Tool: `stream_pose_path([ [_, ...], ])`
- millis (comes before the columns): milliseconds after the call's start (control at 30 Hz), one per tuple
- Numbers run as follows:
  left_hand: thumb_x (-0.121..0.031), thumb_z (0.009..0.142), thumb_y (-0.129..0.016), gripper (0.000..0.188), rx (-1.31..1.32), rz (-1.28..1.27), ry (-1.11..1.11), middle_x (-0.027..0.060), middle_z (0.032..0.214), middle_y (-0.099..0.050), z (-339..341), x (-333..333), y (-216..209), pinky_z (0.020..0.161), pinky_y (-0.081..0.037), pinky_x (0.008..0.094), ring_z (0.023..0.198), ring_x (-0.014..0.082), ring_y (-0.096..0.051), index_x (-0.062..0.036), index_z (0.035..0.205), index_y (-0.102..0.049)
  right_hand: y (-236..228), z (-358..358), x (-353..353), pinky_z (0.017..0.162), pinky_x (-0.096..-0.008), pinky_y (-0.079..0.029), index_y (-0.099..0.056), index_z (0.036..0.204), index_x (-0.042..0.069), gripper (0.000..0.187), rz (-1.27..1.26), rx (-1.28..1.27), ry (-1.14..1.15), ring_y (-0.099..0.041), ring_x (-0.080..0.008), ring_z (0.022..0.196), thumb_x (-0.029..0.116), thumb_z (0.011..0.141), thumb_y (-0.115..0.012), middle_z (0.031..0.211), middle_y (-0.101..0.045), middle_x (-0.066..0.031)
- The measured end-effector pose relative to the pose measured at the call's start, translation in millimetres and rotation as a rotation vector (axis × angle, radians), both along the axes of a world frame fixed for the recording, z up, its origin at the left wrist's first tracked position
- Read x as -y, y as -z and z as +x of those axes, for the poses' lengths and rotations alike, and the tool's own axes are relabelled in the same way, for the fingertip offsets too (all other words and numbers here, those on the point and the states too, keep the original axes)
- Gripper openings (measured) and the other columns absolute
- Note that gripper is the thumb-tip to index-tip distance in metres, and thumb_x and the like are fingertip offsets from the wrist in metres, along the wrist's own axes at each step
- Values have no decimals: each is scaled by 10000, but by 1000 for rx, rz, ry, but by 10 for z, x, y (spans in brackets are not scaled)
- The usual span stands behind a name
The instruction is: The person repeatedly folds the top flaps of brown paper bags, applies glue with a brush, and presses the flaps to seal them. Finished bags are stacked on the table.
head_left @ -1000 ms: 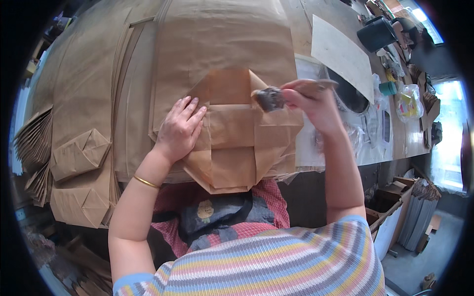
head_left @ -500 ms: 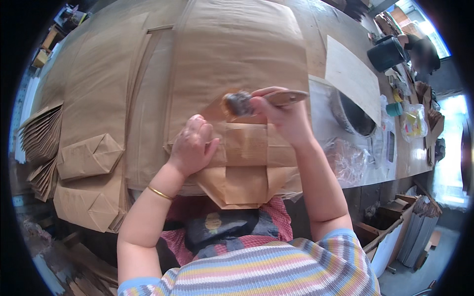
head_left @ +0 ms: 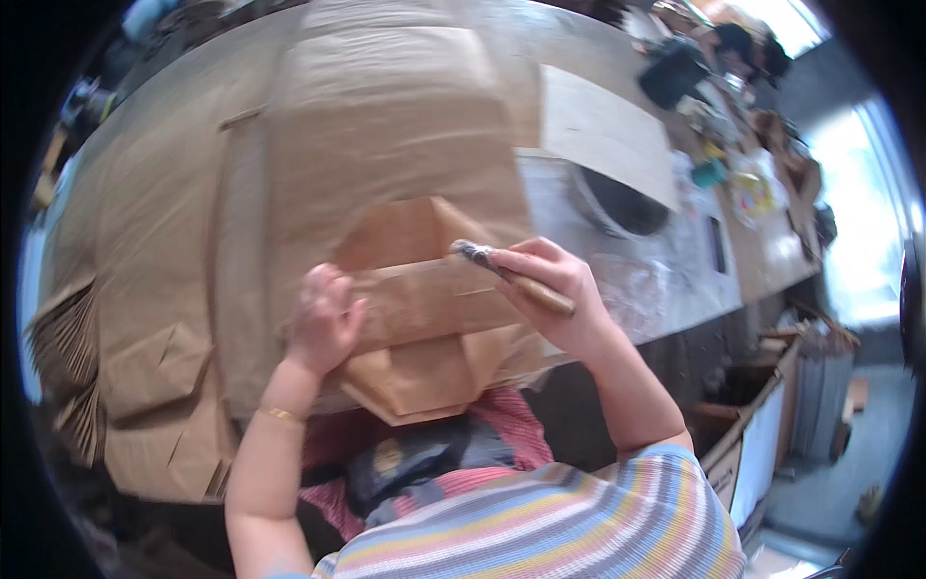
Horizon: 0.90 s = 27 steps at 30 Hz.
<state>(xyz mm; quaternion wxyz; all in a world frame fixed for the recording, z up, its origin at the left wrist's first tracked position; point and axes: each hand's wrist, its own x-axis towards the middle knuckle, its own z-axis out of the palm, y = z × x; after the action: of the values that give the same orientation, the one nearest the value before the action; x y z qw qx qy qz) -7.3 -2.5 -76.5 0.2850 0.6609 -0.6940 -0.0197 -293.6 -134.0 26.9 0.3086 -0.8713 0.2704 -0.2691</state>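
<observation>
Brush (head_left: 542,292), wooden-handled, dark-bristled, pinched in right hand (head_left: 564,275), best stroked evenly over folded brown-paper bag (head_left: 415,301) at frame centre, with empty, loosely bent left hand (head_left: 323,323) as anchor.

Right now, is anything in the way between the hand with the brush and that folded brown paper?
Nothing visible is. The right hand holds the brush, its bristles at the upper right of the folded brown paper. The left hand is off at the paper's left side.
</observation>
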Motion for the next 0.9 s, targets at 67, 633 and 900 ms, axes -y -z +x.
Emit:
stream_pose_path([
  [67, -133, 798, -673, 265, 20, 9, -12, 196, 1080, -524, 21, -35, -20, 970, -426, 481, 1112, 401, -495, -22, 984, -521, -77, -496, 120, 772, -373, -534, -667, 1148, 54, 359, -237, -78, 202, -649, -335, 888, 60, 790, -692, 1018, -653, -160],
  [633, -10, 769, -668, 249, -550, 768, -237, 133, 903, -663, 562, 662, -521, 768, -496, 333, 833, 181, -605, 46, 1006, -617, 623, 185, 655, 817, -389, -498, -679, 1037, -21, 254, 367, -374, 149, -636, -316, 933, 124, 829, -682, 982, -688, -180],
  [900, 49, 762, -621, 80, -511, 729, -78, 93, 753, -643, 559, 492, -517, 694, -478, 333, 743, 167, -588, 55, 831, -661, 569, 108, 991, 597, -339, -480, -693, 867, -23, 169, 682, -552, -39, -572, -172, 636, 110, 774, -741, 700, -622, -84],
])
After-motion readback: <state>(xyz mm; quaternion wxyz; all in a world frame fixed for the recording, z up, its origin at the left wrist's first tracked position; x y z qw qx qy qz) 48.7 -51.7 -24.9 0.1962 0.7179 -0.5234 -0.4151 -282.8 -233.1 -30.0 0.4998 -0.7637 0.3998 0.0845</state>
